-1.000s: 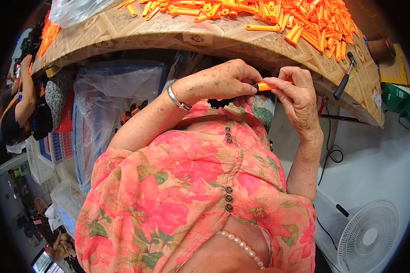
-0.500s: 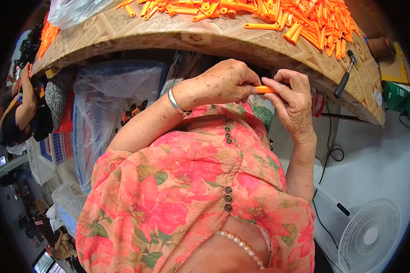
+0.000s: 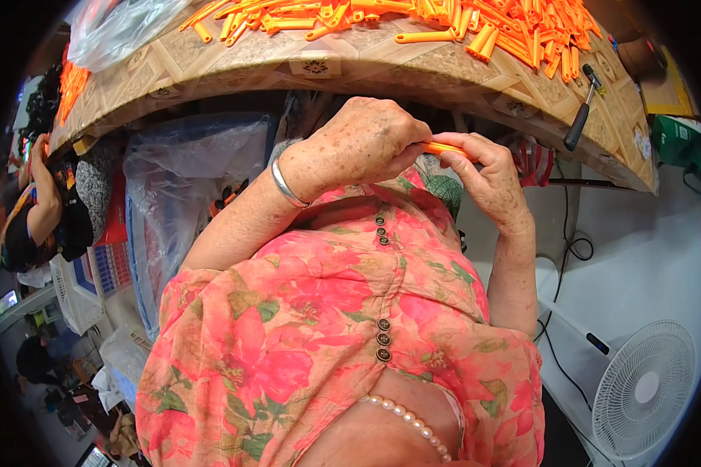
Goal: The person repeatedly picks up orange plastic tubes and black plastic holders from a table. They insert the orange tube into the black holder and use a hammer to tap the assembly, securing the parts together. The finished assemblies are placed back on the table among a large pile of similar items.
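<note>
Just off the table's near edge, my two hands hold one slim orange plastic piece (image 3: 444, 148) between them. My left hand (image 3: 370, 138), with a silver bangle at the wrist, closes its fingertips around the piece's left end. At the other end, my right hand (image 3: 487, 171) pinches it between thumb and fingers. Much of the piece is hidden by my fingers. Beyond my hands, a big pile of similar orange plastic pieces (image 3: 522, 31), long and handle-shaped, lies on the table.
The patterned table (image 3: 315, 68) curves across the far side. A black-handled hammer (image 3: 580, 121) lies at its right end, near a brown spool (image 3: 641, 58). Clear plastic (image 3: 121, 27) sits far left. A plastic-lined blue bin (image 3: 199, 156) stands below. A white fan (image 3: 645, 389) and another person (image 3: 43, 194) flank me.
The orange piece has turned and now shows a narrower side. My right hand's fingers have come down closer around it. The whole view has shifted slightly.
</note>
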The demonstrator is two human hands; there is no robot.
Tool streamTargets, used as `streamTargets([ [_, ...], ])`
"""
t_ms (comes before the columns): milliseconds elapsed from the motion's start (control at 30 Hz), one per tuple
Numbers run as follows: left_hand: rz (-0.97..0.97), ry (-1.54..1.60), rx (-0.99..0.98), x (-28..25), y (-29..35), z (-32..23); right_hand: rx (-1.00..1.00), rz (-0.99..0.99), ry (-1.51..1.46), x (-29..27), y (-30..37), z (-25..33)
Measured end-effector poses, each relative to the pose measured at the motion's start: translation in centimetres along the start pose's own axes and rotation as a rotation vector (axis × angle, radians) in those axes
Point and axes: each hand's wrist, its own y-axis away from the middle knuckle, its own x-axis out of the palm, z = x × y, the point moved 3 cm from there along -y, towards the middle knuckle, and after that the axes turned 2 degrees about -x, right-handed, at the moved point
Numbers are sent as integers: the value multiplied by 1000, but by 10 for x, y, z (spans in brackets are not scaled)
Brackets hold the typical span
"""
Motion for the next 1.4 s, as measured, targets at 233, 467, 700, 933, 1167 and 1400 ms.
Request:
streamTargets([
  [233,22,-14,11,5,1,2,-110,-49,227,5,1,6],
  [467,2,-6,-83,-6,3,6,-133,-53,239,-10,-7,16],
  [700,476,1169,-379,-25,22,35,-507,-63,400,-13,-18,38],
  [933,437,1526,-350,-6,34,36,-710,-76,627,-19,-40,54],
  [1167,62,1534,-495,1,23,48,-714,-115,680,-10,-93,27],
  [1400,-127,1535,-676,-1,24,49,-399,-580,950,-47,-68,23],
])
